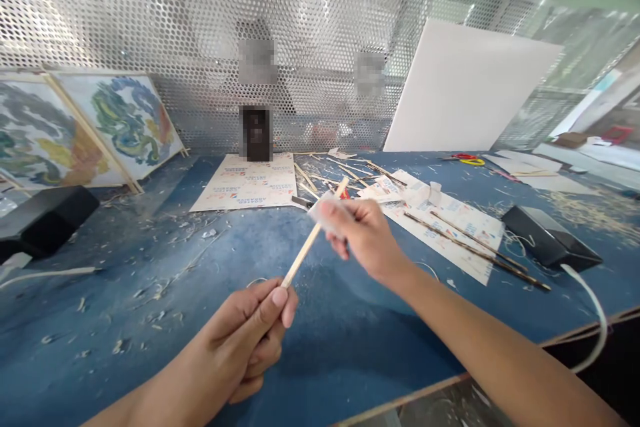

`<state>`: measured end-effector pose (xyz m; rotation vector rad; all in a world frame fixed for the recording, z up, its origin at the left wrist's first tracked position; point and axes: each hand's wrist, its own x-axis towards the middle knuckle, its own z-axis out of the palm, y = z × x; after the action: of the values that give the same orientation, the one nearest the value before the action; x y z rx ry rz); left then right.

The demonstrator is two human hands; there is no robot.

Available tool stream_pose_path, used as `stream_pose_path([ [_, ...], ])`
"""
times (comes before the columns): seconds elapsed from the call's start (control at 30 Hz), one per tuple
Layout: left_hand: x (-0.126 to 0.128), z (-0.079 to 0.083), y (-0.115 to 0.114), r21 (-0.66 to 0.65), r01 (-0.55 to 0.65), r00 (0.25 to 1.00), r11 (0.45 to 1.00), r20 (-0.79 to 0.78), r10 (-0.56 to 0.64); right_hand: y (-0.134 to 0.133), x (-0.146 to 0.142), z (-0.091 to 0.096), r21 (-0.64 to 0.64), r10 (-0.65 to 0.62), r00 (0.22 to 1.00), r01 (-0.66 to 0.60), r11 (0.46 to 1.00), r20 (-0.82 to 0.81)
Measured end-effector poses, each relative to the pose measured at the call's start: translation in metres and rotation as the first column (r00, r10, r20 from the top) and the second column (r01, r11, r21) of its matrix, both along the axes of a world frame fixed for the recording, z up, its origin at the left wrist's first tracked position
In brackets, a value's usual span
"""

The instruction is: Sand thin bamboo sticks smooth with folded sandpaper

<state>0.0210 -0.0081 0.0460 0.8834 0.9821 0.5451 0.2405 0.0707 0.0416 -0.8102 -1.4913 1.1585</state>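
A thin pale wooden stick [303,255] slants up and away over the blue table. Its near end is gripped in the closed fist of my left hand [250,340], thumb along the top. Toward the far end, my right hand [367,240] pinches a small folded piece of sandpaper [324,208] against the stick. The sandpaper's pale back faces me, and it is slightly blurred. The stick's far tip shows just beyond the sandpaper. Behind my right hand a knife-like dark handle [301,202] lies on the table, partly hidden.
Printed abrasive sheets [250,180] lie at the back, with dark-edged sticks [465,240] on the right one. Black boxes [550,237] with cables stand either side. Shavings litter the blue table [200,333]. Dragon pictures [125,120], a white board [465,93] and perforated metal screen [320,33] stand behind.
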Motion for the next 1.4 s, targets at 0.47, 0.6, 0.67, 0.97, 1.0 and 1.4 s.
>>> stream_pose_path([
  [0.47, 0.001, 0.001, 0.000, 0.019, 0.077, 0.996, 0.997, 0.032, -0.078, -0.003, -0.004, -0.003, -0.020, -0.038, 0.999, 0.038, 0.999, -0.001],
  [0.6, -0.002, -0.008, -0.003, 0.020, 0.080, 0.995, 0.997, 0.053, -0.081, 0.000, -0.003, -0.002, -0.014, -0.175, 0.981, 0.174, 0.985, -0.080],
  [0.67, -0.002, -0.010, -0.003, 0.020, 0.037, 0.999, 0.999, 0.035, -0.037, -0.010, -0.011, -0.005, -0.066, 0.023, 0.999, -0.020, 0.998, 0.038],
  [0.97, 0.001, 0.007, 0.001, -0.124, 0.102, 0.990, 0.987, 0.106, -0.089, 0.000, -0.003, -0.005, 0.006, -0.136, 0.991, 0.136, 0.991, -0.008],
  [1.0, 0.001, 0.008, 0.001, -0.131, 0.101, 0.991, 0.986, 0.103, -0.088, 0.002, -0.001, -0.004, 0.003, -0.172, 0.985, 0.172, 0.985, -0.030],
  [1.4, 0.000, -0.011, -0.004, 0.165, -0.005, 0.995, 0.986, -0.093, 0.021, -0.009, -0.007, -0.004, -0.073, -0.070, 0.987, 0.081, 0.994, 0.142],
])
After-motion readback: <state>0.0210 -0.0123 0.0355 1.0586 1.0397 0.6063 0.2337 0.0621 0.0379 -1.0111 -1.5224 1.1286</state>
